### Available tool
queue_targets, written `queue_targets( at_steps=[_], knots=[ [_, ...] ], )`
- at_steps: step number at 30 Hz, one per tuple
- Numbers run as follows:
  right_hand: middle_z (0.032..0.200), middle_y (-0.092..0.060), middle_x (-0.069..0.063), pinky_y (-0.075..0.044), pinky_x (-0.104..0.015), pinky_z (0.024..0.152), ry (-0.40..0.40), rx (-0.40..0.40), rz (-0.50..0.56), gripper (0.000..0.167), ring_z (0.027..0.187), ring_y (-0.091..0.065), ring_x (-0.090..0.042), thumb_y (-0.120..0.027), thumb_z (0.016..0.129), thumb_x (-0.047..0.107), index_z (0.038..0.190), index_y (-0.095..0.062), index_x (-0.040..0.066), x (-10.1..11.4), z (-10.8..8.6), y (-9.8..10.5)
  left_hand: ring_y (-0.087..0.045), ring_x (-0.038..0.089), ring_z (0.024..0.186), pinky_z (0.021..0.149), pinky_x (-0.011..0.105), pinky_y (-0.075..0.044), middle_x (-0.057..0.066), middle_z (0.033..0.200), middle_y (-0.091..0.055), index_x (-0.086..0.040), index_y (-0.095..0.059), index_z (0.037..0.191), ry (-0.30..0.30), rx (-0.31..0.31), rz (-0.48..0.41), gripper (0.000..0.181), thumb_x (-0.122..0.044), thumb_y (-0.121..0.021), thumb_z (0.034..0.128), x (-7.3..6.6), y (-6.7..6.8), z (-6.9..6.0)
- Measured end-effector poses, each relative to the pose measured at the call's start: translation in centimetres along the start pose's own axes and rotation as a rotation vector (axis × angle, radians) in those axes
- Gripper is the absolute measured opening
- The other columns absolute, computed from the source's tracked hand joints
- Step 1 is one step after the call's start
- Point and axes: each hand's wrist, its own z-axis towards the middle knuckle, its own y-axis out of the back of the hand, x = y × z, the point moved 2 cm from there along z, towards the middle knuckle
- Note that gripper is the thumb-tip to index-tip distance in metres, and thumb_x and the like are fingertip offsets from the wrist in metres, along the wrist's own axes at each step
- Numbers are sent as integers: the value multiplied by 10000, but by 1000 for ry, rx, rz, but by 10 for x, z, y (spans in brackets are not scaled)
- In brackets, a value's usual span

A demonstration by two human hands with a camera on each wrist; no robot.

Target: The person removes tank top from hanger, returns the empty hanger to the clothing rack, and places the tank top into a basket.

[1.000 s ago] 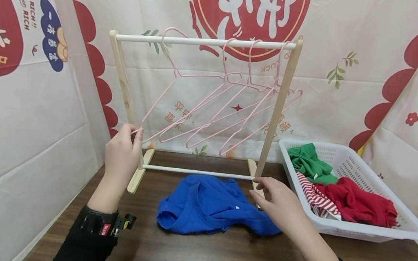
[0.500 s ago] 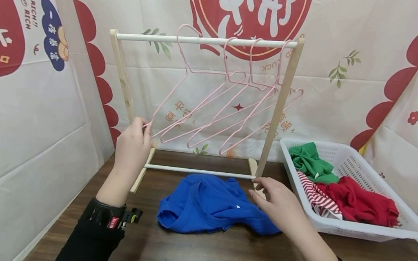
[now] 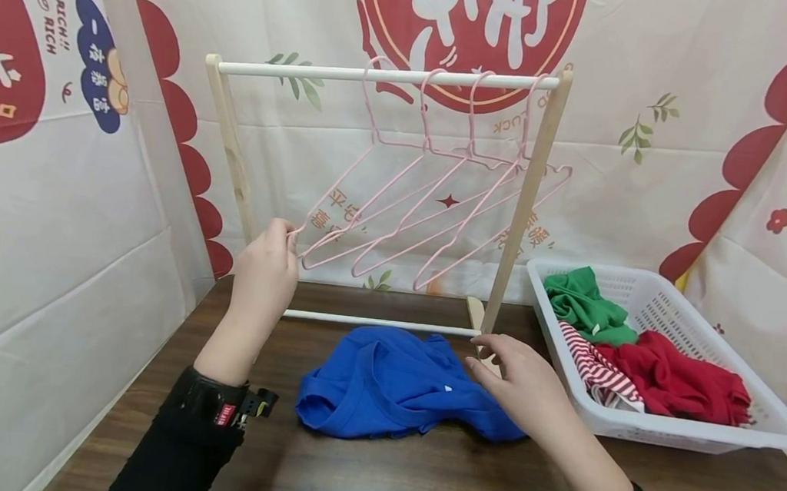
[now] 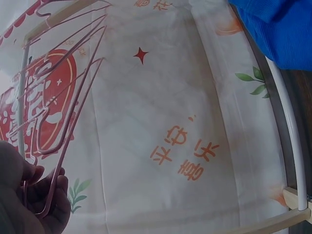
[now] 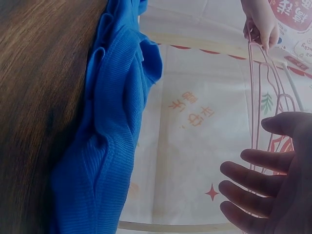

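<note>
My left hand pinches the lower left corner of the leftmost pink clothes hanger, whose hook is over the white top bar of a small wooden rack. In the left wrist view the fingers curl round the wire. Several similar hangers hang close to its right. My right hand is held with loose, parted fingers and grips nothing; the right wrist view shows its fingers spread. Beside it a crumpled blue garment with a ribbed edge lies on the table in front of the rack.
A white plastic basket stands at the right, holding green cloth, red cloth and red-striped cloth. The rack's lower bar runs behind the blue garment. A printed cloth backdrop encloses the brown table.
My left hand has moved right and slightly up, sliding the leftmost hanger along the bar toward the others. The right hand and the blue garment have stayed nearly still.
</note>
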Motion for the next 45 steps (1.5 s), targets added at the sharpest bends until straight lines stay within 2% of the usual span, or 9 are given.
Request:
queue_targets(
  at_steps=[6, 10, 14, 19, 24, 27, 34, 45],
  knots=[
    [979, -673, -42, -491, -412, 749, 6, 2, -1, 318, 898, -611, -248, -655, 933, 305, 1148, -668, 71, 0, 0, -1, -594, 325, 735, 622, 436, -465, 188, 821, -604, 55, -547, 1089, 15, 40, -1, 196, -112, -470, 1022, -3, -3, 2],
    [988, -675, -49, -497, -457, 804, 8, 3, -28, 316, 937, -619, -255, -668, 924, 295, 1142, -670, 67, 3, 0, 0, -587, 316, 720, 623, 429, -462, 174, 802, -597, 49, -547, 1092, 25, 57, 9, 198, -117, -463, 1024, -4, -4, 3],
    [1020, -676, -57, -485, -494, 860, 8, 23, -59, 334, 995, -617, -274, -678, 913, 299, 1154, -671, 67, 7, 1, 0, -578, 316, 685, 605, 430, -455, 172, 779, -587, 52, -548, 1084, 10, 56, 8, 208, -125, -454, 1031, -6, -5, 5],
    [1117, -671, -85, -473, -496, 897, 45, 54, -100, 377, 1056, -616, -306, -704, 891, 307, 1178, -662, 66, 8, 0, -5, -585, 325, 691, 613, 448, -459, 176, 786, -592, 52, -545, 1080, 6, 61, 5, 212, -133, -454, 1033, -8, -6, 6],
    [1219, -631, -175, -449, -541, 929, 59, 108, -153, 428, 1132, -581, -385, -721, 874, 329, 1199, -649, 58, 8, 0, -8, -587, 313, 674, 595, 437, -460, 169, 792, -602, 40, -540, 1104, 12, 60, 23, 188, -119, -489, 1018, -8, -6, 6],
    [1246, -617, -185, -438, -553, 941, 51, 134, -165, 441, 1160, -562, -401, -723, 872, 335, 1207, -647, 59, 8, 0, -10, -575, 297, 642, 563, 421, -451, 156, 777, -601, 24, -540, 1126, 9, 51, 40, 183, -112, -511, 1007, -9, -6, 5],
    [1223, -632, -138, -449, -541, 927, 46, 155, -175, 448, 1139, -578, -372, -716, 880, 345, 1224, -641, 68, 7, 0, -12, -546, 281, 599, 530, 400, -431, 140, 739, -585, 8, -554, 1148, 0, 27, 50, 202, -105, -530, 983, -11, -4, 5],
    [1190, -645, -108, -471, -518, 892, 59, 152, -180, 461, 1082, -605, -334, -704, 884, 384, 1230, -638, 86, 7, 1, -12, -522, 262, 588, 519, 377, -424, 115, 741, -581, -4, -574, 1151, 1, 36, 67, 223, -136, -519, 979, -12, -2, 3]
  ],
)
